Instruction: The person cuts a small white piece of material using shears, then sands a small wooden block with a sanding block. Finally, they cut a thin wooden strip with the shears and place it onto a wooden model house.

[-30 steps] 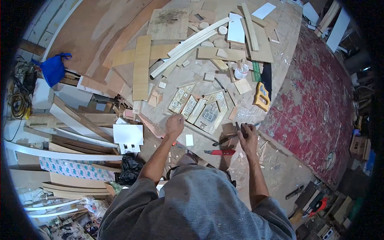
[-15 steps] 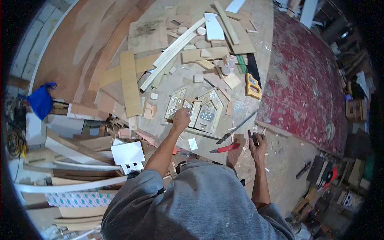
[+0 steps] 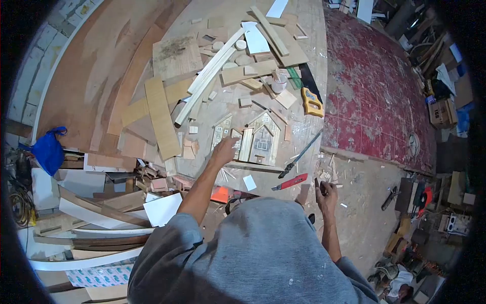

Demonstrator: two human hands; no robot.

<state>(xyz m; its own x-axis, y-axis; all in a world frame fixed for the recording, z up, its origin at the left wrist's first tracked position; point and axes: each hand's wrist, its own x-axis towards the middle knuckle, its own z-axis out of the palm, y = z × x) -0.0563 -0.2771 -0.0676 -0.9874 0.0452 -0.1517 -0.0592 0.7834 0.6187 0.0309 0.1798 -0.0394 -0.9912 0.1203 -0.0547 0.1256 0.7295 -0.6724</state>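
Note:
A small wooden house model (image 3: pixel 261 145) with peaked gables and little white-framed windows lies on the worktable near its front edge. My left hand (image 3: pixel 223 153) reaches onto the model's left part, fingers stretched out with their tips at the middle section, partly covering it. Off the table's edge to the right, my right hand (image 3: pixel 327 196) is closed around a small dark tool (image 3: pixel 318 188), mostly hidden by the fingers. Between the model and that hand lie a red-handled cutter (image 3: pixel 290 182) and a long thin dark blade (image 3: pixel 306 152). A small white card (image 3: pixel 249 183) rests just below the model.
Wood strips (image 3: pixel 210 76), offcuts and a white plastic cup (image 3: pixel 279 84) crowd the table's far part. A yellow-handled saw (image 3: pixel 313 103) lies at its right edge. Stacked boards (image 3: pixel 106 215) fill the left side; a red tiled floor area (image 3: pixel 369 91) spreads to the right.
The view has shifted slightly. My left hand's fingers reach out more over the model than before. My right hand keeps the dark tool beside the table edge.

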